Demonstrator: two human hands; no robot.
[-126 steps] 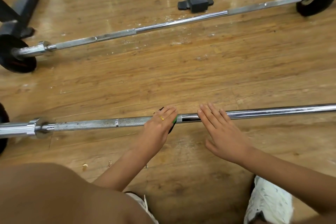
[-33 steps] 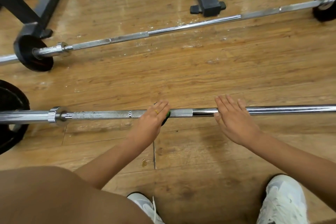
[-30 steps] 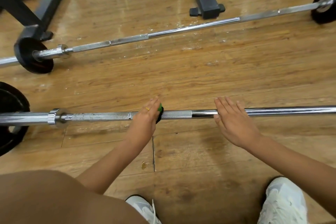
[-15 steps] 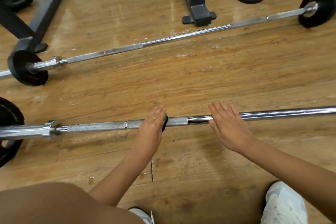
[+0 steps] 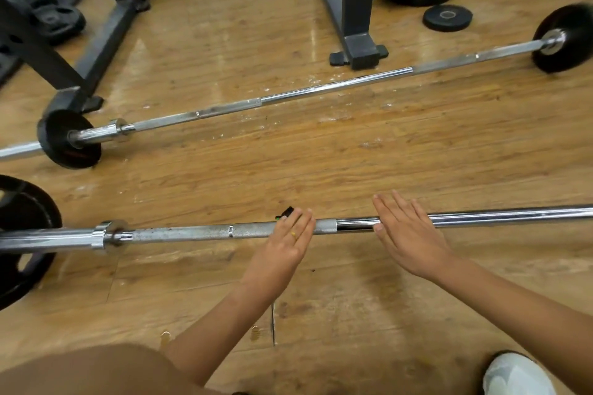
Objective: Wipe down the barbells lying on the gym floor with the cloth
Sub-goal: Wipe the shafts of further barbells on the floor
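Rack foot (image 5: 359, 53) just behind far barbell (image 5: 321, 90), loose plate (image 5: 447, 18) beyond

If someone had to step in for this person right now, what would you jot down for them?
Left hand: fingers straight, pressing the cloth onto the near barbell, on its knurled part.
Right hand: flat on the same bar, further right, holding nothing.
Far barbell: on the floor beyond, no hand on it.
Done: cannot tell how much of the near bar is wiped.
Left: finish the near bar, then probably the far one.
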